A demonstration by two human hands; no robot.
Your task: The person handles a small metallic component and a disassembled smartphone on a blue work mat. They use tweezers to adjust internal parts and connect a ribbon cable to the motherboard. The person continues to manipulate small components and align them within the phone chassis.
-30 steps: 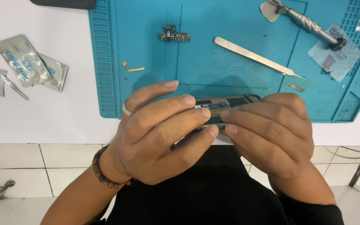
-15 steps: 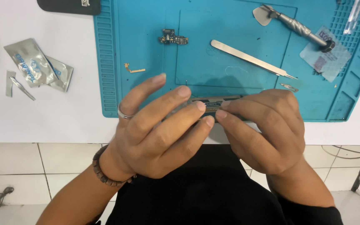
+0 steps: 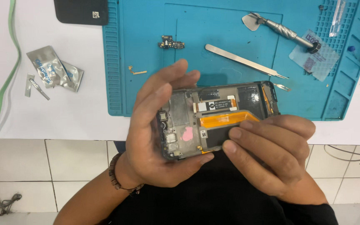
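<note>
The opened phone frame (image 3: 217, 121) was held face-up between both hands, just above the near edge of the table (image 3: 71, 112), its inner parts turned toward the camera — likely so the orange flex ribbon (image 3: 226, 118) and the black shield beside it could be looked over. The left hand (image 3: 155, 137) cradled the camera end, its grip closed round the frame with the thumb under the lower edge and the fingers wrapped over the top. The right hand (image 3: 271, 154) held the other end, fingertips (image 3: 235, 134) pressed on the black shield, its grip closed on the frame too.

Behind it lay a blue work mat (image 3: 146, 54) with steel tweezers (image 3: 246, 61), a metal pry tool (image 3: 278, 28) and a small circuit board (image 3: 171, 43) — all set within reach. A clear rectangular plastic bag (image 3: 315, 58) with a printed label lay at the mat's right. Left of the mat, on bare white table, sat two torn silver foil sachets (image 3: 55, 68) with blue print, and a black device (image 3: 81, 10) with a small white label lay at the far edge.
</note>
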